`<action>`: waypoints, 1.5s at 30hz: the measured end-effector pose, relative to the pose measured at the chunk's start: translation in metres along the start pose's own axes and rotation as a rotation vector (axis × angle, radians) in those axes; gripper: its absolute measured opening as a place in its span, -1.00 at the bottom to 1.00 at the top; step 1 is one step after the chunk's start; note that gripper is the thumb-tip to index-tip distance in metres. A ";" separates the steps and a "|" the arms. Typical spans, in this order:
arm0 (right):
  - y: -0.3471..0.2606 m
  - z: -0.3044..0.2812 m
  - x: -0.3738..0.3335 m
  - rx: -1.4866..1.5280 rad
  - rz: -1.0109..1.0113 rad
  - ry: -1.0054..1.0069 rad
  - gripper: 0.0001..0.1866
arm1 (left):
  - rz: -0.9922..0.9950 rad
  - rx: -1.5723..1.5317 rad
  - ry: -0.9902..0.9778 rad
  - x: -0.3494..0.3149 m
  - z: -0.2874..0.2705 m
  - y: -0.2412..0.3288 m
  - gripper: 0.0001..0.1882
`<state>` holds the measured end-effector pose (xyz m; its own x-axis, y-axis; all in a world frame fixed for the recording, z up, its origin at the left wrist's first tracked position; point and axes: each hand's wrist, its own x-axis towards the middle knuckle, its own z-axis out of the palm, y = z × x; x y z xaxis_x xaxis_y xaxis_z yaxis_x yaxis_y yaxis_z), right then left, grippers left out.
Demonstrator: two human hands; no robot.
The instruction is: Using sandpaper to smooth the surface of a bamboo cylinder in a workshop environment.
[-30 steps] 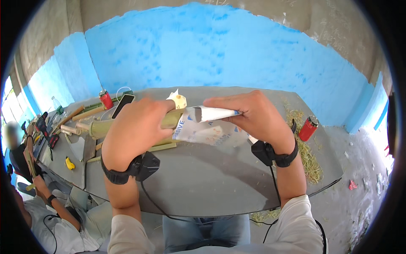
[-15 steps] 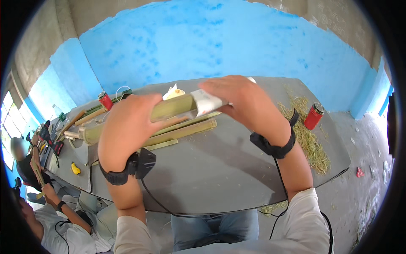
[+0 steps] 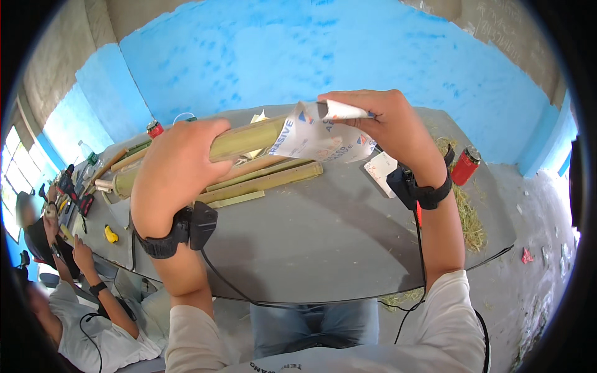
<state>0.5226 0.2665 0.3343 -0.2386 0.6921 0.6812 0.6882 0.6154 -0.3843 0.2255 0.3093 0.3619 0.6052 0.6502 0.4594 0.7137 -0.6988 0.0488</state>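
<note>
A thick green bamboo tube (image 3: pixel 245 142) is held raised over the table, and my left hand (image 3: pixel 174 168) is wrapped round it from above. Over the tube's right end lies a sheet of sandpaper (image 3: pixel 317 142), its white printed backing outward. The sheet hangs loose, with a curled upper edge. My right hand (image 3: pixel 388 124) pinches the sheet's right side between thumb and fingers, beyond the tube's end. The sandpaper covers that end. Each wrist wears a black strap with a cable.
Split bamboo strips (image 3: pixel 273 180) lie on the grey table (image 3: pixel 311 248) below the tube. A white card (image 3: pixel 380 173), a red can (image 3: pixel 465 165) and shavings (image 3: pixel 469 221) are at right. To the left are a cordless drill (image 3: pixel 76 198), a small yellow object (image 3: pixel 111 234) and co-workers.
My right hand has moved up and right, away from the tube. The sandpaper, earlier gripped close round the tube, has opened out. The left hand still holds the bamboo, shifted slightly left.
</note>
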 end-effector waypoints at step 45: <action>-0.018 0.003 0.003 1.121 0.249 0.585 -0.60 | 0.052 -0.444 0.194 0.022 0.027 0.053 -0.62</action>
<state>0.5074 0.2589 0.3416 0.3430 0.7416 0.5765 -0.3457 0.6703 -0.6566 0.2863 0.2942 0.3503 0.5291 0.5728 0.6261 0.4393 -0.8161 0.3754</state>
